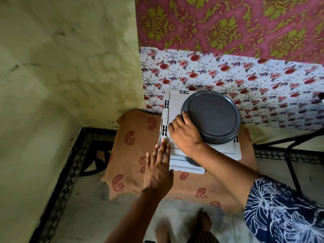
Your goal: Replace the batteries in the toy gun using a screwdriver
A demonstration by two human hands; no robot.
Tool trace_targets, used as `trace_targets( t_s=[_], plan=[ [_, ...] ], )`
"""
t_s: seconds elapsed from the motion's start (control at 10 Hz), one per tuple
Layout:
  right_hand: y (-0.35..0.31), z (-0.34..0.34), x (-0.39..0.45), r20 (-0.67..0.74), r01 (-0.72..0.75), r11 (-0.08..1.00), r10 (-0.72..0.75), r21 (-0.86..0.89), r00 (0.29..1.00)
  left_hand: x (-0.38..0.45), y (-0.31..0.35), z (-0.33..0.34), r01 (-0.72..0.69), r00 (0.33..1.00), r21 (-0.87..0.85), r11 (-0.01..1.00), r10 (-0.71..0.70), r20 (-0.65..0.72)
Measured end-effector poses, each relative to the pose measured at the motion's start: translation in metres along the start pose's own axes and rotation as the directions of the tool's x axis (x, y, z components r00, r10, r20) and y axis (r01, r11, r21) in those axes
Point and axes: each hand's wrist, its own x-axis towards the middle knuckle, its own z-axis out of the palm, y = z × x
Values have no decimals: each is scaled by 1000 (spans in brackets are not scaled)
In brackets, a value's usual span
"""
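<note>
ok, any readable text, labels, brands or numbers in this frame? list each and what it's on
No text can be read.
A small label at the top left corner of the floral sheet, with a line of print: too small and blurred to read.
Dark grey plates, white plastic stool, paisley cloth: no lettering visible, patterns only.
Left hand and right hand cover part of the stool; anything beneath them is hidden.
</note>
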Motion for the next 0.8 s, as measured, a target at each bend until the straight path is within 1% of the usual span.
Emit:
trace_targets(
  t_s=[0.1,0.2,0.3,0.4,0.5,0.6,0.7,0.8],
  plan=[
    [-1,3,-2,-15,8,1000,-8,-9,1000,0,2,0,9,1000,-6,1000,-9,-4],
    [-5,7,-2,-66,-3,999,1,-35,998,0,1,-1,14,1000,-9,1000,-14,3],
    [-7,3,0,-53,-43,998,41,-36,998,-1,1,-2,12,1000,-14,1000,-12,2],
    [-8,7,0,-118,-58,996,49,-68,992,-2,1,-3,11,1000,14,1000,-12,19],
    [-7,9,1,-107,-60,995,51,-79,993,-2,3,-3,26,999,17,1000,-26,19],
    [-12,15,-2,-107,-28,998,22,-56,994,0,3,-4,28,999,28,999,-29,31],
    [-9,0,-6,-51,-63,997,61,-50,997,-1,4,-3,22,999,24,999,-23,29],
    [-12,4,-12,-66,-47,998,49,31,997,-1,4,-5,10,1000,37,999,-11,25]
  ],
)
